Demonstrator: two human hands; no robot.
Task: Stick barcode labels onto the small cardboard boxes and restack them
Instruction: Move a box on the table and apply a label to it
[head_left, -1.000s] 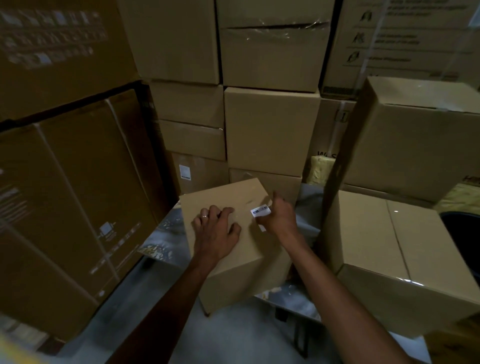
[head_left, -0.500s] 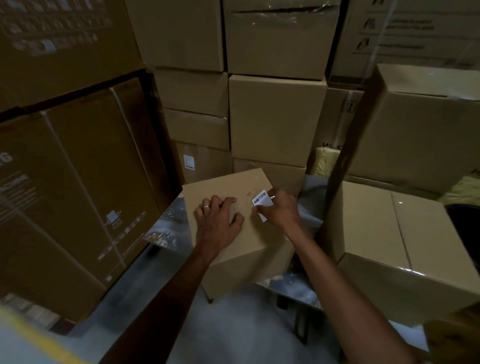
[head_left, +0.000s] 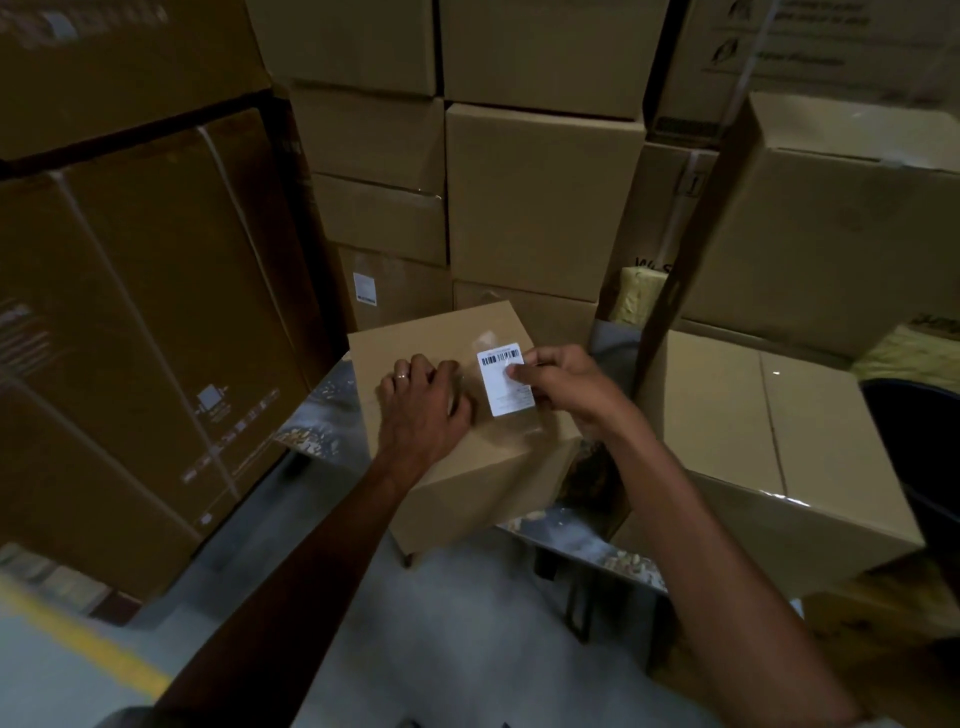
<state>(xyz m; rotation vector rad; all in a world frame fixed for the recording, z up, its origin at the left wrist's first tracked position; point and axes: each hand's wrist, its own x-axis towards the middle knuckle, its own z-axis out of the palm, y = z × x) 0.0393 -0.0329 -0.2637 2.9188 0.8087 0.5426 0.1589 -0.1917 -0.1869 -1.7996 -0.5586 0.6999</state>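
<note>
Rectangular white barcode label (head_left: 506, 378), matte cardboard box (head_left: 467, 457)

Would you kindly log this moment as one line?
step: applying label | left hand: flat on small box | right hand: pinching barcode label on box top | restack: not yet

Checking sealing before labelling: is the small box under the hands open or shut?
Shut. The small cardboard box shows a flat, closed top, with the barcode label lying on it.

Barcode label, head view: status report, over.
Left hand flat on small cardboard box, steadying. Right hand pinching barcode label against box top, not yet smoothed. Nothing in the way.
</note>
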